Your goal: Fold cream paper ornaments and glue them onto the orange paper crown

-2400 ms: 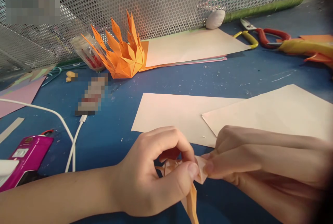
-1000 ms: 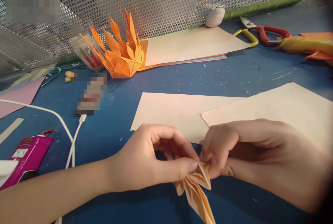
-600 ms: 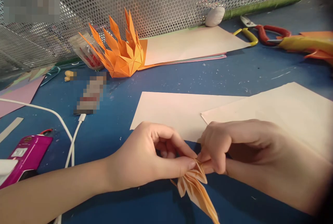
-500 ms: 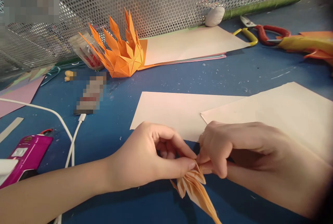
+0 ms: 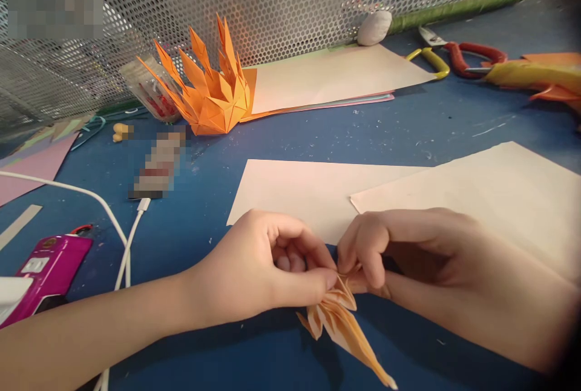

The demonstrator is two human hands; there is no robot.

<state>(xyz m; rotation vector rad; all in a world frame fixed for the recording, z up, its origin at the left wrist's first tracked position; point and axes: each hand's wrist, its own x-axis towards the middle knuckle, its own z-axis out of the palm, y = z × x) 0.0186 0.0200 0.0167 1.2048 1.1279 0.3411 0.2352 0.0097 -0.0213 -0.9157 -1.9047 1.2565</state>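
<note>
Between my hands is a folded orange paper piece (image 5: 347, 327), pleated, with a long pointed end slanting down to the right. My left hand (image 5: 276, 264) pinches its upper end between thumb and forefinger. From the other side, my right hand (image 5: 385, 258) presses its fingertips on the same top edge, close against the left fingertips, which partly hide the paper there. Just behind the hands lie two overlapping pale paper sheets (image 5: 308, 191). Farther back stands an orange folded-paper form with tall spikes (image 5: 218, 97).
A white cable (image 5: 124, 258) runs at left beside a magenta device (image 5: 54, 270). Behind are a pixelated object (image 5: 158, 164), a tilted jar (image 5: 152, 91), stacked paper (image 5: 327, 76), a white stone-like lump (image 5: 374, 28), red-handled pliers (image 5: 463, 58) and a green rod (image 5: 463, 9). Perforated metal mesh (image 5: 281, 3) borders the table.
Both hands have shifted slightly up and left. The paper's pointed tip has swung a little to the right and now shows fully. My right fingers have moved along the top edge.
</note>
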